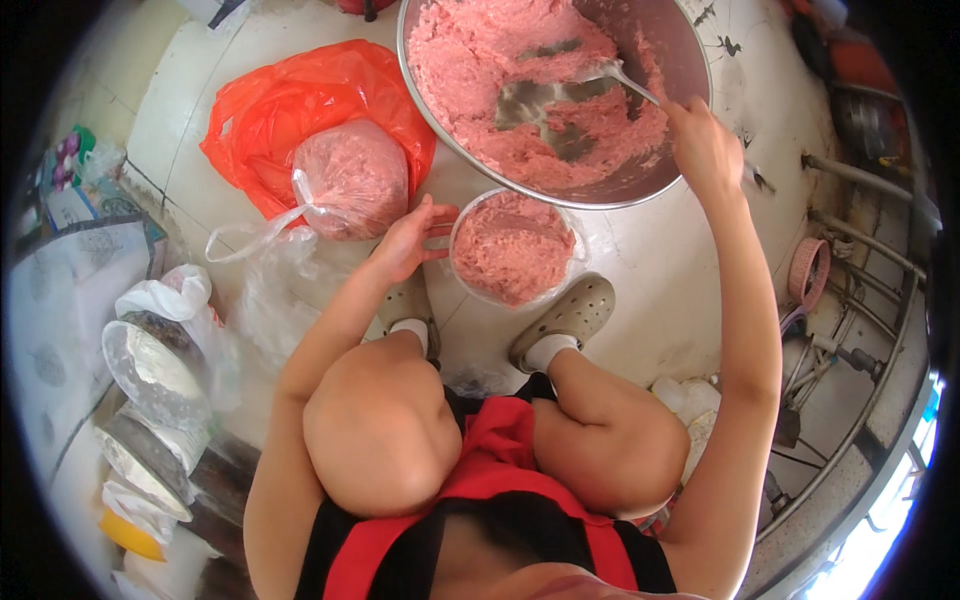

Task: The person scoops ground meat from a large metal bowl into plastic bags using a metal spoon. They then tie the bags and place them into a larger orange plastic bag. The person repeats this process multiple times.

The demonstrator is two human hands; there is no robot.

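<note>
My right hand grips the handle of a metal spoon. The spoon's bowl rests in pink minced meat inside a large steel basin; patches of bare metal show through the meat. Below the basin's near rim stands a smaller round container of minced meat, apparently lined with clear plastic. My left hand is beside its left edge, fingers apart and holding nothing; whether the fingertips touch it I cannot tell. Up and left of that hand, a knotted clear bag of minced meat lies partly on a red plastic bag.
Crumpled clear plastic lies on the tiled floor left of my clogs. Farther left are open bags of white powder. A metal rack runs along the right side, with a pink tape-like ring beside it.
</note>
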